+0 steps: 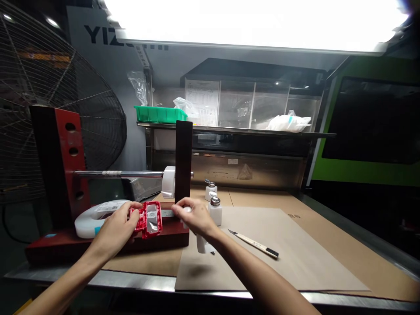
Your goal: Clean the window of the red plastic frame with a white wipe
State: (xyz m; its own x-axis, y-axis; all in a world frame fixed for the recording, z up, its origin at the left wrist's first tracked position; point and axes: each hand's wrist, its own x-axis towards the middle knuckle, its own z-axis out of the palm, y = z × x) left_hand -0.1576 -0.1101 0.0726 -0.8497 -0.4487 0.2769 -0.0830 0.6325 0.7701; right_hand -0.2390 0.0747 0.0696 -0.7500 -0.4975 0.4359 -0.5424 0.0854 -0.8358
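My left hand (120, 223) grips a red plastic frame-like part (159, 218) with a shiny, see-through window in it. To its right, my right hand (197, 216) is closed in a pinch, level with the part and apart from it. Something small and whitish shows at those fingers, too unclear to name. Below my right wrist a white object (204, 246) is partly covered. Just beyond that hand stand a white pump bottle (215, 212) with a metal top and a second pump bottle (211, 191) behind it.
A dark red stand (67, 157) carries a metal rod (138, 174) with a white tape roll (169, 181); a larger white roll (85, 224) lies on its base. A craft knife (254, 244) rests on cardboard (315, 253). A green tray (160, 114) sits on the shelf.
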